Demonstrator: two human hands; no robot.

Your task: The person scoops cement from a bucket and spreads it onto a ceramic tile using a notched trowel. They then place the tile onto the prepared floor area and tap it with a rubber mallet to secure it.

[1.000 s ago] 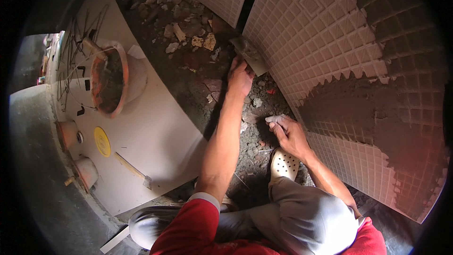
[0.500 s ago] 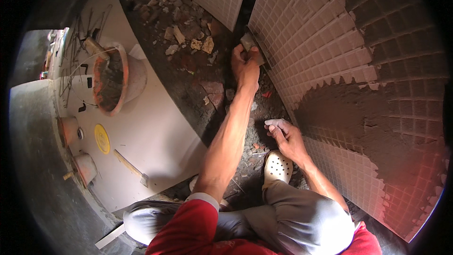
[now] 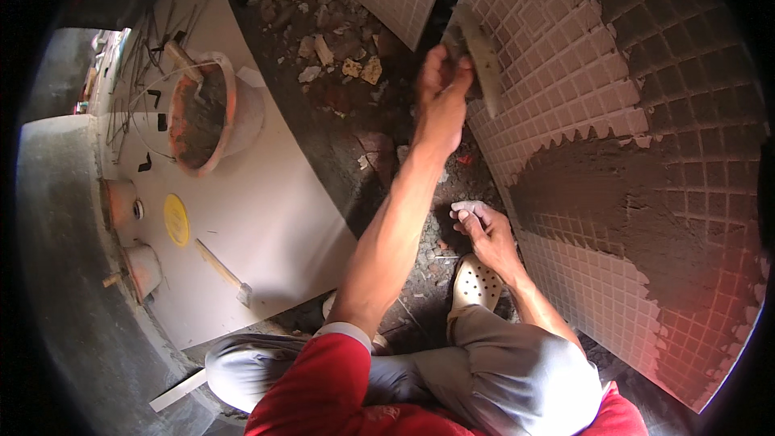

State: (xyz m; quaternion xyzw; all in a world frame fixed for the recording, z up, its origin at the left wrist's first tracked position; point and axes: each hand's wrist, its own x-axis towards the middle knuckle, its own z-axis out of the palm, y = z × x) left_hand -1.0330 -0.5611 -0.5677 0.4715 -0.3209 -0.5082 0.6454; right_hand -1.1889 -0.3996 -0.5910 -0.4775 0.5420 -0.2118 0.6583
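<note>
Gripping a flat trowel-like tool [image 3: 482, 64] at the gridded panel [image 3: 557, 89], upper centre, the left hand [image 3: 442, 97] could scuff the ridges by tilting it; centre-right, the right hand [image 3: 486, 232] curls, contents unclear.

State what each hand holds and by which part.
Left hand: a flat trowel, gripped at its back, the exact hold hidden. Right hand: curled; whether it holds anything cannot be told.
</note>
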